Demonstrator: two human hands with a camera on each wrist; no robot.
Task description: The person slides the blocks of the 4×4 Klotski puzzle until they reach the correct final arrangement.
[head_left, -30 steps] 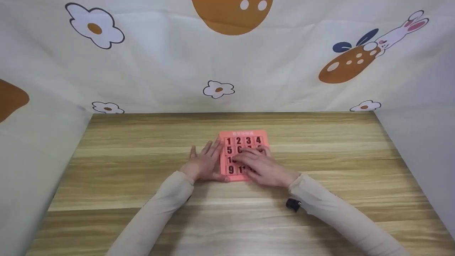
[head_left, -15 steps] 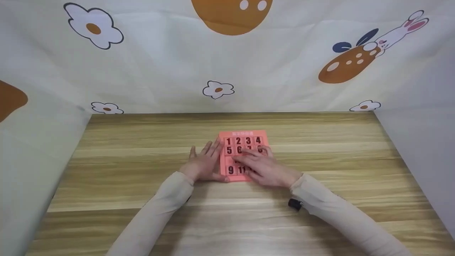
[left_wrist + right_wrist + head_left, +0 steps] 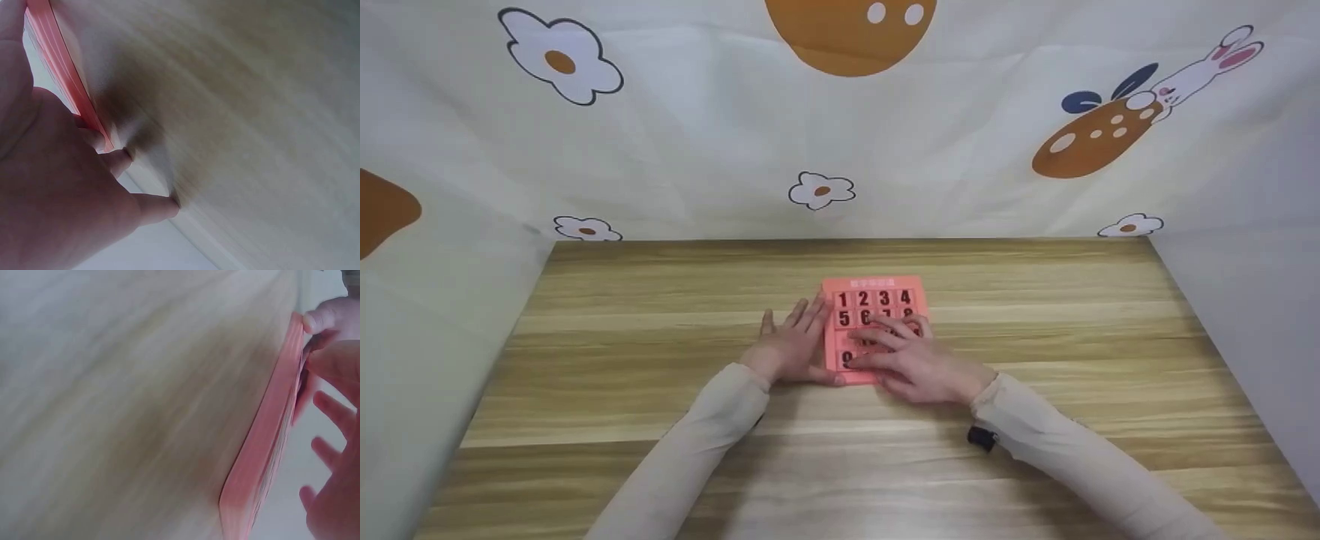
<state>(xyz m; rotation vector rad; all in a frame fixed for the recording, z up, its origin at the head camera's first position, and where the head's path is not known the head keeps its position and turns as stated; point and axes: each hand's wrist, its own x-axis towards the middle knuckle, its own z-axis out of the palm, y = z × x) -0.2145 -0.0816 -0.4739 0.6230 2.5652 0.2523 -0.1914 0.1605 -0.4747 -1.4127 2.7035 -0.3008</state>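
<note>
A coral number slide puzzle (image 3: 872,283) lies flat on the table. Numbers 1 to 6 read plainly in its upper rows, while the right hand partly covers the tiles below. At the left of the third row is a bare slot (image 3: 844,340), with the 9 tile (image 3: 847,359) beneath it. Along the puzzle's left side rests my left hand (image 3: 793,349), fingers spread, thumb at the lower left corner. Over the tiles lies my right hand (image 3: 934,367), one extended fingertip at the 9 tile. In the right wrist view, its fingers (image 3: 334,413) hover along the puzzle's upper face (image 3: 273,455).
The wood-grain table (image 3: 660,300) surrounds the puzzle. A pale cloth with printed flowers (image 3: 822,191) and a rabbit (image 3: 1192,81) hangs behind and at both sides. A small black device (image 3: 981,438) sits under the right sleeve (image 3: 1035,420).
The 10 tile has moved one place right in the third row, baring the slot at left. Since then a right fingertip has come to the 9 tile. The left hand stays put.
</note>
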